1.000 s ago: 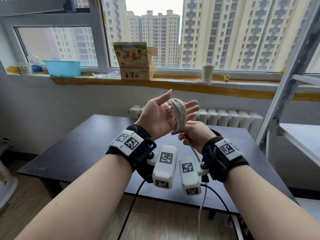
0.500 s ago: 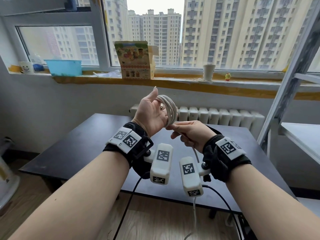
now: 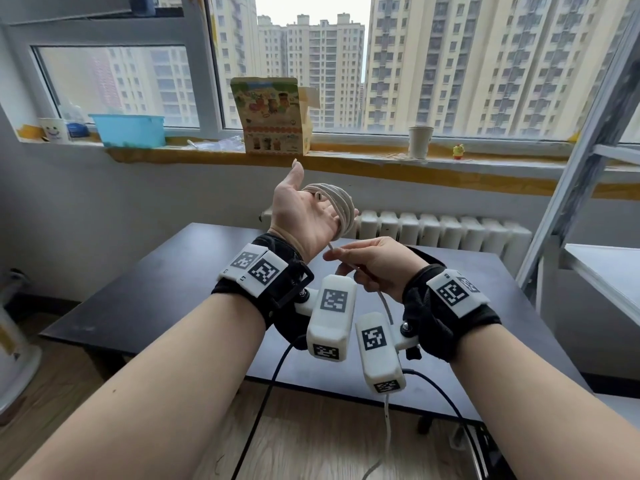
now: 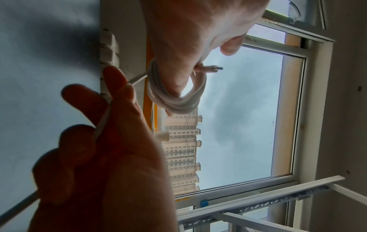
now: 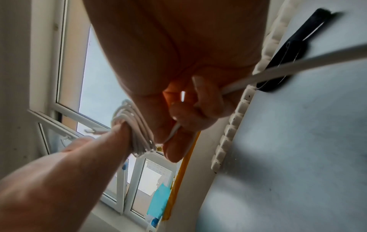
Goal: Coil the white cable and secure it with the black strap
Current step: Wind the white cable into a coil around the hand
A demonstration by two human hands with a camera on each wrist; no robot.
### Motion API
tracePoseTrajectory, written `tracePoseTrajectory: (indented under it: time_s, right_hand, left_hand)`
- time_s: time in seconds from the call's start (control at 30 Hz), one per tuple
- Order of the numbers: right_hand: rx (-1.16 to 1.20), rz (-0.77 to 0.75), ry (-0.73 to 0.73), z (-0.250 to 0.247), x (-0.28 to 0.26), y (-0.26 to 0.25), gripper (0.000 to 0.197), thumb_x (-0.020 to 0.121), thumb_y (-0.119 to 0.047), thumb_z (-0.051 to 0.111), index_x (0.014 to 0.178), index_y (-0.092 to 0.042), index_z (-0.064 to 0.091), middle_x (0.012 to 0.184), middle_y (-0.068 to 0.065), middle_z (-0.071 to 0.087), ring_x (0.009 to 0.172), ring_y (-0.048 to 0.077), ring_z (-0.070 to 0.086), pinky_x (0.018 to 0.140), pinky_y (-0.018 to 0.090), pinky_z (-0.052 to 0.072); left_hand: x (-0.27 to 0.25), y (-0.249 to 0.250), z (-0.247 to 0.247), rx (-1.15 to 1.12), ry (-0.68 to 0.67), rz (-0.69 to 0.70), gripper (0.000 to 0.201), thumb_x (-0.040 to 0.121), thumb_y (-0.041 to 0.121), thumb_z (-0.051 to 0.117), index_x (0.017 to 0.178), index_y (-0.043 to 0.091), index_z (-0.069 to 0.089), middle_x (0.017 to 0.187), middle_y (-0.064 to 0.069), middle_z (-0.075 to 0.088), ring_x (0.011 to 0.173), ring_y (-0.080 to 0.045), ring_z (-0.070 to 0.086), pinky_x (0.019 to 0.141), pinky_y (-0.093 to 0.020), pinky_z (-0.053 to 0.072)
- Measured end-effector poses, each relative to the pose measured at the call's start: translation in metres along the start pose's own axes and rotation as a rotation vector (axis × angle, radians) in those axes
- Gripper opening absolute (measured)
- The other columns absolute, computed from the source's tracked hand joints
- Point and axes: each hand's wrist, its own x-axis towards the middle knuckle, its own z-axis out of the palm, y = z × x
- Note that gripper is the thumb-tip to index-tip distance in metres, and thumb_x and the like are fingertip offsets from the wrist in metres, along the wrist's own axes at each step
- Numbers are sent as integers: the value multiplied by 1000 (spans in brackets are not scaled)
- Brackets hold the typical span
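Observation:
The white cable [image 3: 332, 206] is wound in several loops round the straight fingers of my raised left hand [image 3: 301, 216], thumb pointing up. The coil [image 4: 178, 100] shows its plug end sticking out beside the fingers in the left wrist view. My right hand [image 3: 346, 261] sits just below and pinches the loose strand [image 3: 384, 303], which runs through its curled fingers and hangs down past the wrist. The right wrist view shows the coil [image 5: 135, 130] on a left finger. The black strap [image 5: 292, 53] lies flat on the dark table, behind the taut strand.
The dark table [image 3: 173, 289] stands under both hands, with a white radiator [image 3: 450, 230] behind it. The windowsill holds a cardboard box [image 3: 273, 116], a blue tub [image 3: 128, 129] and a paper cup [image 3: 419, 142]. A metal shelf frame [image 3: 588, 168] stands at the right.
My left hand has turned from palm-toward-me to edge-on with the thumb up. My right hand has dropped from the coil to below the left hand, carrying the strand down with it.

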Motion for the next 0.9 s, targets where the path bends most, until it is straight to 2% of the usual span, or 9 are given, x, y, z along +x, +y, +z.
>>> tracePoseTrajectory:
  time_s: [0.13,0.3,0.4,0.47,0.5,0.57,0.63,0.8,0.9]
  right_hand:
    - [-60,7,-32,-1,-3,-4,21,87,-23,61,95,-6,72,64,4,62,45,9,36,38,14,30]
    - [-110,-10,-33,-3,-4,-6,23,84,-27,65,87,-6,73,56,1,55,39,6,35,37,14,27]
    - [-147,-21,-14,-8,-5,-10,20,80,-27,69,80,-7,74,55,0,51,39,6,33,37,15,26]
    - [-189,-20,-9,-11,-5,-13,19,77,-27,72,76,-9,73,54,-1,49,42,8,33,38,15,26]
    - [-202,-18,-10,-12,-6,-15,18,76,-26,73,73,-9,72,53,-1,48,43,8,33,39,16,25]
    - [-212,-9,-14,-15,-7,-17,14,74,-24,74,68,-11,71,53,-1,46,44,9,32,40,16,25]
    - [-214,0,-18,-18,-8,-18,15,73,-20,75,60,-16,70,52,-2,45,44,9,32,40,16,26]
    - [-198,6,-6,-27,-11,-24,8,70,-16,78,66,-15,70,51,-3,47,41,5,35,39,15,29]
    - [-176,-33,23,-31,-12,-28,8,69,-9,77,76,-10,73,57,0,55,41,3,38,37,14,28]
  left_hand:
    - [5,3,-8,73,32,10,87,92,59,29,147,-4,7,154,-24,20,141,-34,25,116,-48,19]
    - [5,6,-18,232,68,3,93,89,65,26,146,-6,11,155,-19,21,140,-33,29,116,-45,23]
    - [2,5,-16,395,55,-78,98,86,73,18,146,-6,15,152,-10,25,142,-30,24,115,-40,24]
    - [0,5,-14,514,34,-151,105,82,77,13,146,-5,14,154,-16,24,141,-32,27,115,-43,25]
    - [0,6,-12,561,20,-189,108,80,79,11,146,-6,14,150,-19,33,136,-32,36,113,-44,29]
    - [-3,6,-10,643,-5,-254,112,77,82,11,144,-7,19,113,-16,64,113,-28,57,105,-44,40]
    - [-4,6,-9,732,-22,-300,116,73,85,12,143,-7,22,90,-13,67,101,-26,61,103,-44,42]
    - [-4,1,-9,962,-55,-384,122,66,90,10,147,-2,16,128,-19,57,120,-26,55,96,-35,45]
    - [-6,-2,-8,1005,-94,-422,119,68,88,8,138,-4,37,122,-19,56,113,-26,56,97,-38,45]
